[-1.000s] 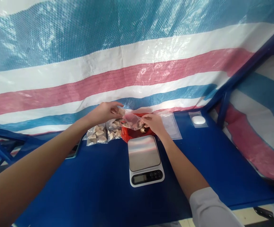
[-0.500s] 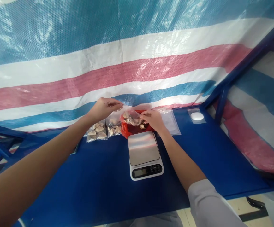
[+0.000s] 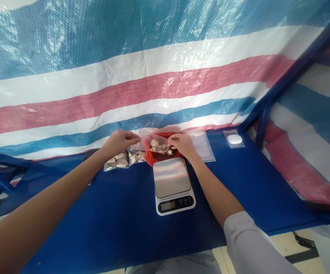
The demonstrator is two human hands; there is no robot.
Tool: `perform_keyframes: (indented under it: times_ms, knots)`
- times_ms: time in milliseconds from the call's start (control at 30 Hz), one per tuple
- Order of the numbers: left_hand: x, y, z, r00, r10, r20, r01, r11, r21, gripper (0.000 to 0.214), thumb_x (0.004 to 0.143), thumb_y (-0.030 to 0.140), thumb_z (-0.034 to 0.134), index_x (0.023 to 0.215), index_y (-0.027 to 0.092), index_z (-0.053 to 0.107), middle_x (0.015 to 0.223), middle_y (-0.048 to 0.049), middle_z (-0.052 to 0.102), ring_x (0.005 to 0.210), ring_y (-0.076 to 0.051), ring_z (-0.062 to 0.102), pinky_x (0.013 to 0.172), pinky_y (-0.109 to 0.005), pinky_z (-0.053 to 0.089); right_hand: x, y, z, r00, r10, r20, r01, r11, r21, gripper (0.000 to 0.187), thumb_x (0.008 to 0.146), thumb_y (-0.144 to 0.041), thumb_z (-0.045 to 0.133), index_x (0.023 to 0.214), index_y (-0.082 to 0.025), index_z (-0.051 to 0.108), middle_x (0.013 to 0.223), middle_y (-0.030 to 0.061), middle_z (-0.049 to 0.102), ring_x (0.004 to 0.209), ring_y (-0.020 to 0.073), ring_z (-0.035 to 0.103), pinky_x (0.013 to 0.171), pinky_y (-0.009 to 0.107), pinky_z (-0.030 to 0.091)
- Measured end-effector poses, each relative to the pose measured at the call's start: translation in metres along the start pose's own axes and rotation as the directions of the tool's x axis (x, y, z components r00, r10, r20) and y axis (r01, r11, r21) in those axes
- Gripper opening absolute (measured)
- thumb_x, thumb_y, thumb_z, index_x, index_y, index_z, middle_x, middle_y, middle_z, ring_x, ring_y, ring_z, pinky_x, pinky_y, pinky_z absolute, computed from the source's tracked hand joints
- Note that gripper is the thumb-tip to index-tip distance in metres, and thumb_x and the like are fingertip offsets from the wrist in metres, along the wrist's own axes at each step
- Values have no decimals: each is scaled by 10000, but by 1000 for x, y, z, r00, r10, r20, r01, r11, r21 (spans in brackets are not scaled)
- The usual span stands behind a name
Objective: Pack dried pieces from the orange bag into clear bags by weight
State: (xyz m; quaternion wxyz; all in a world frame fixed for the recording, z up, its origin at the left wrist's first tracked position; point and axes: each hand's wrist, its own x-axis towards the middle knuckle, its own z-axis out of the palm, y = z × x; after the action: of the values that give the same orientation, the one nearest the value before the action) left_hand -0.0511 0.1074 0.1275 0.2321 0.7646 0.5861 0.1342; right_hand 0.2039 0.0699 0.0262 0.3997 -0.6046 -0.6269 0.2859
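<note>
The bag (image 3: 157, 145) of pale pieces hangs between both hands, above a red container (image 3: 153, 157) just behind the scale (image 3: 173, 182) on the surface (image 3: 96, 217). The left hand (image 3: 119, 139) pinches its left edge and the right hand (image 3: 183, 144) pinches its right edge.

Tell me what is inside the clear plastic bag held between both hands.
Inside the clear plastic bag lie pale beige chunks. The right hand covers its right end, so pieces there are hidden.
</note>
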Motion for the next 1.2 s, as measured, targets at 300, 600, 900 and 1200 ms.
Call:
perform_keyframes:
  times_ms: [300,600,900,1200]
  knots:
    - [3,17,-13,981,180,-70,-172,980,102,265,801,451,627,827,247,794,833,-41,790,804,-254,721,748,-315,532,-4,-14,-4,958,239,158,-286,822,492,101,781,-259,714,813,-191,782,741,21,756,696,185,720,619,273,607]
    - [7,24,-10,977,188,-102,-188,982,5,272,799,478,651,829,244,787,824,-39,786,776,-239,723,726,-308,539,0,-13,-6,920,324,220,-389,696,604,80,788,-240,766,790,-160,762,721,37,760,676,152,728,677,266,639]
    - [8,24,-12,969,183,-166,-203,972,-116,342,776,539,681,829,218,785,862,-50,789,821,-226,722,762,-299,558,-3,-16,-9,901,340,270,-433,662,611,150,861,-317,730,870,-170,758,832,63,779,741,163,753,602,216,617]
    - [13,16,-10,947,298,-122,-314,938,-146,426,792,608,673,874,211,803,946,-66,798,888,-246,734,811,-332,580,-3,-18,-7,900,342,270,-432,612,663,127,887,-285,691,898,-167,737,877,63,766,721,156,738,564,223,622]
